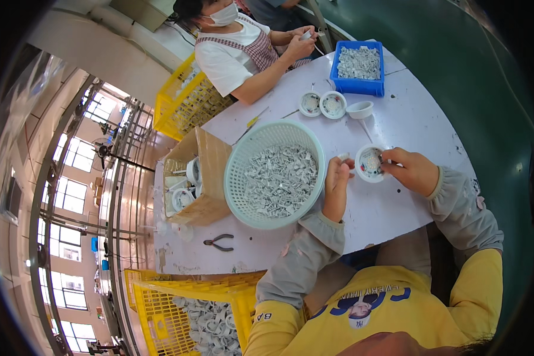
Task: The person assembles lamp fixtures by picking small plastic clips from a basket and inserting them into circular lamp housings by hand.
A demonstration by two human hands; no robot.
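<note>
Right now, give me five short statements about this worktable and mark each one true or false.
1. Both hands, left hand and right hand, hold a small round white housing. True.
2. The pale green plastic mesh basket is empty. False: it is full of small grey parts.
3. The blue plastic bin holds grey parts. True.
4. The dark-handled pliers lie inside the basket. False: on the white table.
5. The open cardboard box sits right of the basket. False: left.
</note>
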